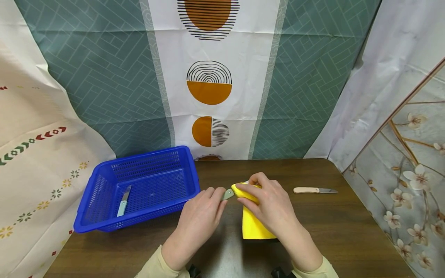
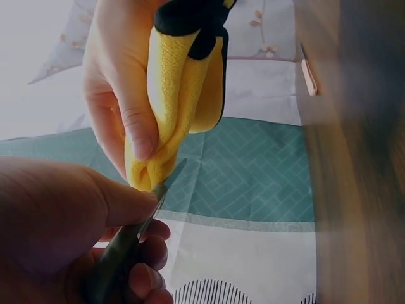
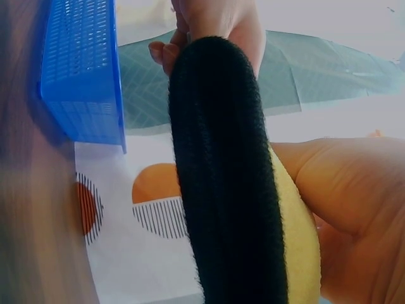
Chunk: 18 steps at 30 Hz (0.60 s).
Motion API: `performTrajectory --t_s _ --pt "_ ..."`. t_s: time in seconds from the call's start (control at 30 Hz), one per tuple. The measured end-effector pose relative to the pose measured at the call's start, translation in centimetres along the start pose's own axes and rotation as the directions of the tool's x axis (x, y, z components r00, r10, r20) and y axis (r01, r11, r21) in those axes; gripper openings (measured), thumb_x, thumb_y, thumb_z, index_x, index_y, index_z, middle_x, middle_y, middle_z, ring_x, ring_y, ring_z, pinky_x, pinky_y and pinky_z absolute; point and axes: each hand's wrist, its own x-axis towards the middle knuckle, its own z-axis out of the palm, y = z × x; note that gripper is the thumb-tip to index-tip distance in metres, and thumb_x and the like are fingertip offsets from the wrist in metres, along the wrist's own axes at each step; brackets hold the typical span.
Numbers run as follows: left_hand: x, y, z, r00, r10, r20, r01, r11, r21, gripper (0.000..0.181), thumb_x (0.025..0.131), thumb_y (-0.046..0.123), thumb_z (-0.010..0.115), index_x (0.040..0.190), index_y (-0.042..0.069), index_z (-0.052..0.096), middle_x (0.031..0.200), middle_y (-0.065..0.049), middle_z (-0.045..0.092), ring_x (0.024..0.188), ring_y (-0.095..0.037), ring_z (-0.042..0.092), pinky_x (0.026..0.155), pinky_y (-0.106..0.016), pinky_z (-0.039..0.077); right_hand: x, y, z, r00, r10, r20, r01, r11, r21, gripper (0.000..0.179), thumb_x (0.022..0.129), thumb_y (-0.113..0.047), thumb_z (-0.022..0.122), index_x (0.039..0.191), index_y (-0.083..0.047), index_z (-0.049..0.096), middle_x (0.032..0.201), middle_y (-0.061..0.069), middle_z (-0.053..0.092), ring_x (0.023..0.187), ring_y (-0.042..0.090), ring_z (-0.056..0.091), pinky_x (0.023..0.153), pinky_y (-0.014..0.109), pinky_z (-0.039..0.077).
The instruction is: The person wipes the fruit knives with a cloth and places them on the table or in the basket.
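My left hand grips the green handle of a small knife over the table's middle. Its thumb lies along the handle near the blade end in the left wrist view, where part of the blade shows beside the cloth. With thumb and fingers, my right hand pinches a folded yellow cloth against the knife at the blade end. The rest of the blade is largely hidden in the head view. Black edging shows on the cloth in the left wrist view, and a dark fuzzy side fills the right wrist view.
A blue plastic basket stands on the left, with a light-blue-handled knife lying inside. On the right of the brown wooden table lies a knife with a beige handle. Patterned fabric hangs behind and on both sides.
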Motion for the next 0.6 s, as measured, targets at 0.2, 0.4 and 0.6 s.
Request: performTrajectory --t_s 0.2,0.4,0.6 --pt "-0.04 0.02 0.00 1.000 0.001 -0.004 -0.001 1.000 -0.003 0.022 0.103 0.025 0.081 0.117 0.011 0.071 0.086 0.001 0.063 0.069 -0.015 0.055 0.054 -0.027 0.045 -0.10 0.16 -0.05 1.000 0.030 0.007 -0.030 1.000 -0.006 0.045 0.083 -0.023 0.100 0.126 -0.021 0.085 0.111 0.001 0.062 0.084 0.019 0.061 0.082 0.044 0.054" --pt "-0.04 0.01 -0.01 1.000 0.005 -0.010 -0.005 1.000 0.002 0.022 0.103 0.024 0.081 0.117 0.011 0.071 0.086 0.001 0.063 0.068 -0.015 0.055 0.054 -0.027 0.044 -0.16 0.37 -0.21 0.997 0.079 0.018 -0.079 0.997 -0.005 0.046 0.084 -0.023 0.100 0.127 -0.021 0.085 0.111 0.002 0.063 0.083 0.021 0.062 0.082 0.045 0.054" --pt "-0.05 0.00 -0.05 1.000 0.008 -0.009 -0.008 1.000 0.010 0.022 0.104 0.025 0.080 0.118 0.010 0.071 0.086 0.001 0.064 0.069 -0.014 0.055 0.054 -0.027 0.045 -0.13 0.63 -0.52 0.989 0.143 0.041 -0.142 0.990 -0.005 0.045 0.085 -0.024 0.099 0.128 -0.022 0.085 0.112 0.002 0.062 0.083 0.024 0.060 0.083 0.045 0.054"
